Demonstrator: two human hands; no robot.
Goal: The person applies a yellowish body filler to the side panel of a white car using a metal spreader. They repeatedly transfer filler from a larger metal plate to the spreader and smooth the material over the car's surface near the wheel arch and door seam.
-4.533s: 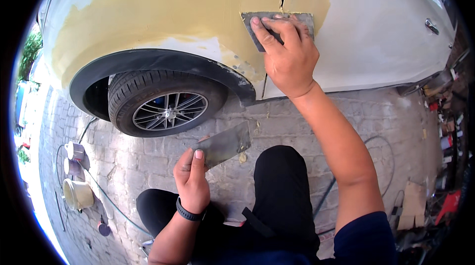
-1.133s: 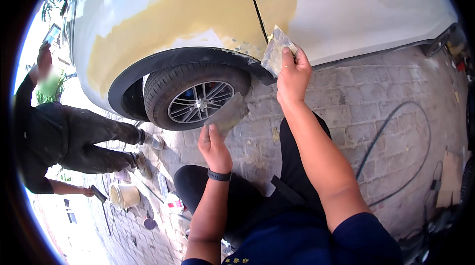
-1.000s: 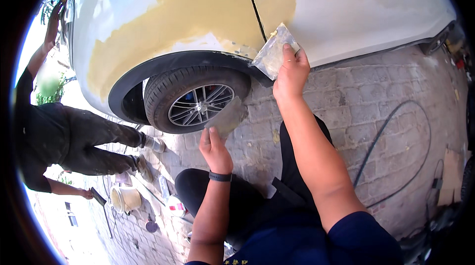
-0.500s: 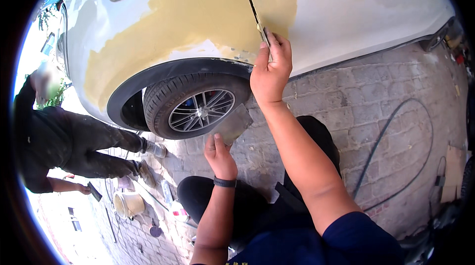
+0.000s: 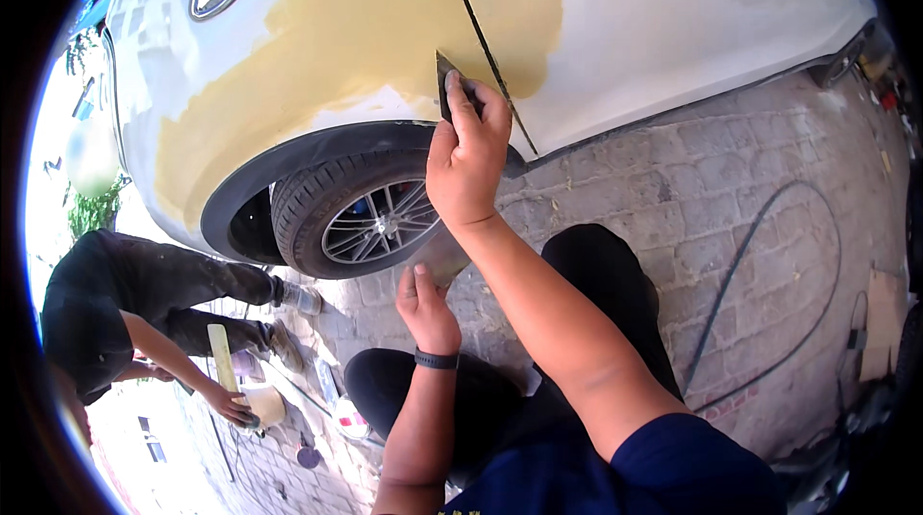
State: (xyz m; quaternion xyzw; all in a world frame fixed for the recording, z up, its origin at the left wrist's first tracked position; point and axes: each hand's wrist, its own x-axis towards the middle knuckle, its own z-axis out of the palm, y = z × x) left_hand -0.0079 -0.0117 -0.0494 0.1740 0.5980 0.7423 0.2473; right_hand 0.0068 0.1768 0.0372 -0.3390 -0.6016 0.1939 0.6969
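Reaching far, the right hand [image 5: 468, 159] grips a dark spreader [image 5: 443, 79] against the fender [image 5: 375, 44].
Nearer, bent-armed, the left hand [image 5: 428, 313] pinches a grey spreader [image 5: 446, 258].

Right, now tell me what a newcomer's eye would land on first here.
First, the big yellowish patch across the side of the white car, above the wheel. Next, the right hand holding a dark flat blade against that patch, while the left hand, lower down, pinches a thin grey plate. At the far left, a co-worker in dark clothes is bent over beside a pale bucket.
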